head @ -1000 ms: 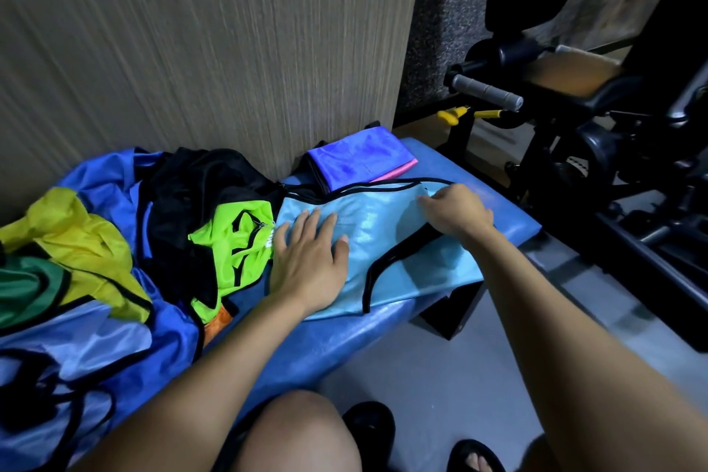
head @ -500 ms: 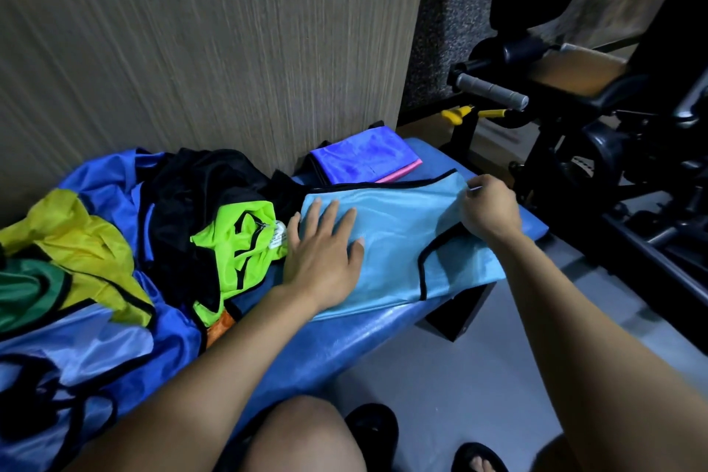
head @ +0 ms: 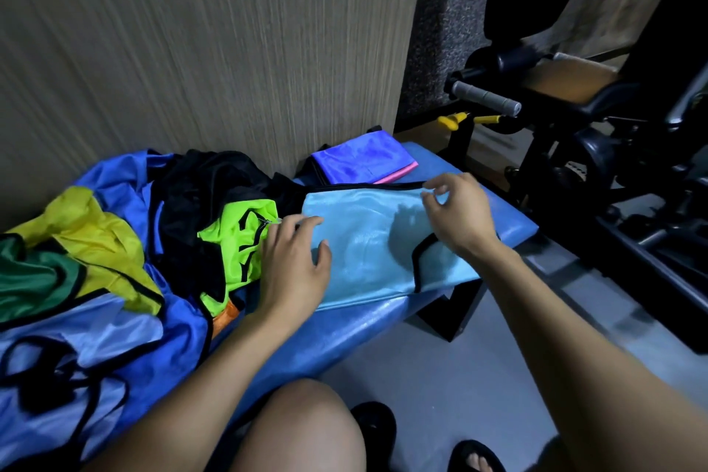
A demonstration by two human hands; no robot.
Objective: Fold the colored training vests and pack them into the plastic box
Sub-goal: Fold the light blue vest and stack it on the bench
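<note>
- Light-blue mesh with black trim, the vest (head: 367,249) we are folding lies spread flat on the blue bench (head: 383,322), towards its right end and partly overhanging the near edge.
- Our left hand (head: 295,264) rests on the vest's left edge, fingers curled around that edge where it meets the lime-green vest (head: 237,241); we cannot tell whether it truly grips the cloth or only presses it.
- Our right hand (head: 456,215) hovers over the vest's far right corner, thumb and fingers bent close to the black hem; whether they pinch it or have let go is not clear.
- Just beyond the vest sits a folded purple vest on a pink one (head: 364,161), against the wall.
- Left of the vest lies the unfolded heap (head: 95,261): black, lime, yellow, green and blue pieces tangled together.
- No plastic box shows anywhere in view.
- We judge this slick fabric could slide off the bench's near edge as soon as the left hand lifts, since so much already hangs over.
- A fold towards the left could catch the lime vest's strap and drag it in.
- A careless sweep of the right hand could also nudge the folded stack out of square.
</note>
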